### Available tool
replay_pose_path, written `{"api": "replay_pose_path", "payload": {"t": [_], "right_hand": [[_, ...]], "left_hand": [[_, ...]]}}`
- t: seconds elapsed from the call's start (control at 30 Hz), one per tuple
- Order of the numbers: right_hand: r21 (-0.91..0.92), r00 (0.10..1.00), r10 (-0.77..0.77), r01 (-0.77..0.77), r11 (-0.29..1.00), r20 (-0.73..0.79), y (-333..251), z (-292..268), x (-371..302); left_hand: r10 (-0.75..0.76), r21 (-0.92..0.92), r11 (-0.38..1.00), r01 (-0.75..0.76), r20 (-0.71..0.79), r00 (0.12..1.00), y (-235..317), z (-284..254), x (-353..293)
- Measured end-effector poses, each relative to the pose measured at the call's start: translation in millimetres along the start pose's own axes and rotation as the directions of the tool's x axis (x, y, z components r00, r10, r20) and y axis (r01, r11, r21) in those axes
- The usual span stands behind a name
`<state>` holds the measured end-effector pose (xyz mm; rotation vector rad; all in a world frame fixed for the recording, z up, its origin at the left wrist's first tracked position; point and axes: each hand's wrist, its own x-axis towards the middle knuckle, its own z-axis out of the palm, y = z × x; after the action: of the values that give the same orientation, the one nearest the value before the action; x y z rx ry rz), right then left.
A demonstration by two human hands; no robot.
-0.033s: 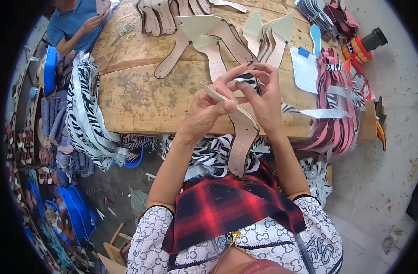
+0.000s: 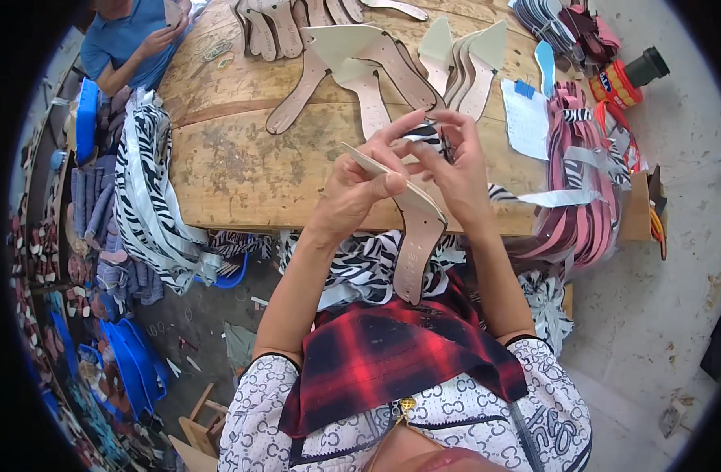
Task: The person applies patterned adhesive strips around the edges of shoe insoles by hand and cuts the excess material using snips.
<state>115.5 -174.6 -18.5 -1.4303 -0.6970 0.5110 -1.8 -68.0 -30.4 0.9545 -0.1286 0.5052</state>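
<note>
My left hand (image 2: pixel 356 189) is closed round a beige shoe insole (image 2: pixel 419 252), its thumb pressed on the upper part. The insole's rounded end hangs down over my red-and-black checked apron (image 2: pixel 400 354). Just right of it, my right hand (image 2: pixel 459 169) has its fingers bent round a zebra-print strip (image 2: pixel 428 135). Fingertips of both hands meet at this strip, above the table edge. A small dark thing shows among the right fingers; its kind is hard to make out. Past the right wrist, a strip (image 2: pixel 561 198) with a white stretch reaches the bundle at the right.
More insoles (image 2: pixel 368 98) lie on the wooden table (image 2: pixel 242 169). Zebra strips (image 2: pixel 144 189) hang at the left edge, pink strips (image 2: pixel 581 228) at the right. Nearby are a paper sheet (image 2: pixel 526 126) and red canister (image 2: pixel 616 85). A person in blue (image 2: pixel 124 47) works far left.
My right fingers have shifted slightly at the zebra-print strip. The strip stretch beyond the right wrist lies a little lower. The left hand and the insole stay nearly in place.
</note>
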Motion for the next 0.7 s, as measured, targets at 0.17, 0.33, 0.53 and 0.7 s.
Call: {"api": "replay_pose_path", "payload": {"t": [0.17,0.33,0.53,0.7], "right_hand": [[-0.144,0.97,0.222,-0.207,0.968,0.094,-6.2,-18.7,-4.5],[0.181,0.963,0.255,-0.266,0.947,0.086,-0.1,-20.1,-28.3],[0.47,0.919,0.375,-0.385,0.794,0.119,20.2,-9.1,-46.7],[0.546,0.83,0.52,-0.537,0.643,0.204,44.1,-9.4,-59.5]], "left_hand": [[0.076,0.2,0.978,-0.068,-0.033,0.997,-5.4,-7.0,-7.6],[-0.043,0.171,0.976,0.134,-0.454,0.89,-1.5,-17.0,-18.2],[-0.047,0.165,0.97,0.179,-0.595,0.803,-14.4,-22.9,-24.2],[-0.099,0.061,0.982,0.177,-0.633,0.767,-21.2,-25.2,-32.2]]}}
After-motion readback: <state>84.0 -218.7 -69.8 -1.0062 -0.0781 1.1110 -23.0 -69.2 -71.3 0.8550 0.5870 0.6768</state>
